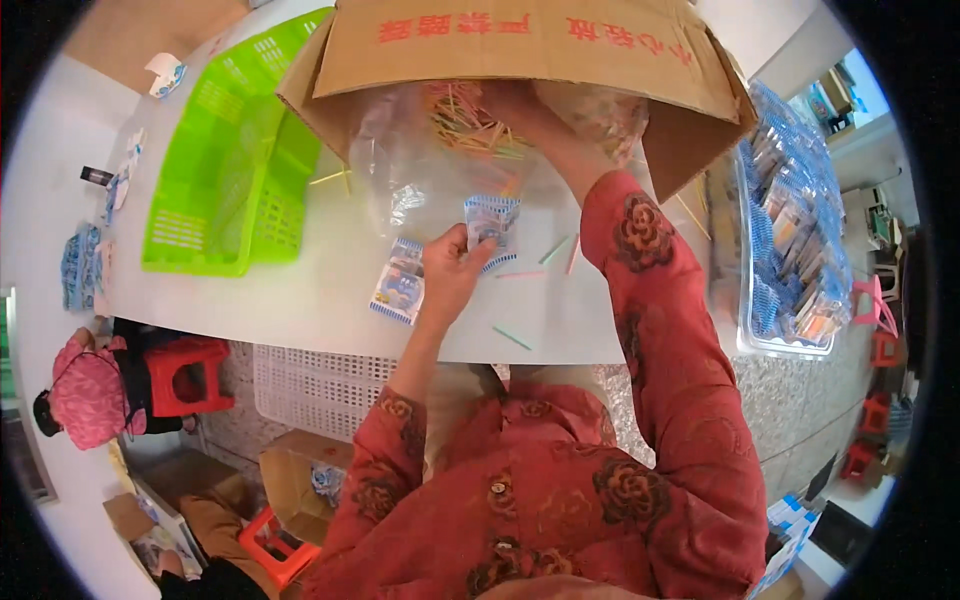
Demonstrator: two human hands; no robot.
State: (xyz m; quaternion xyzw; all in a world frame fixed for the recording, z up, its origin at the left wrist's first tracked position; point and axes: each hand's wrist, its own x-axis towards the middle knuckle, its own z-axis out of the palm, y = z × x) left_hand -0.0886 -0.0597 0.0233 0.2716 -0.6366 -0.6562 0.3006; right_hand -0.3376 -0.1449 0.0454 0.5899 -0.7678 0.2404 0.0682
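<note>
My left hand (452, 272) pinches a small blue-and-white packet (492, 215) between thumb and fingers, just above the white table. A second blue-and-white packet (398, 282) lies beside that hand's wrist side, partly covered by it. My right hand (515, 108) reaches into an open cardboard box (520, 50) lying with its mouth toward me. Its fingers are in shadow beside a heap of thin coloured sticks (465, 125), so their grip is hidden. A clear plastic bag (385, 170) lines the box and spills onto the table.
A green plastic basket (250, 205) stands at the left. At the right, a clear tray (745, 330) is heaped with blue-and-white packets (790, 210). A few loose sticks (513, 337) lie on the table (340, 315). Two other people sit at the left, near red stools (190, 378).
</note>
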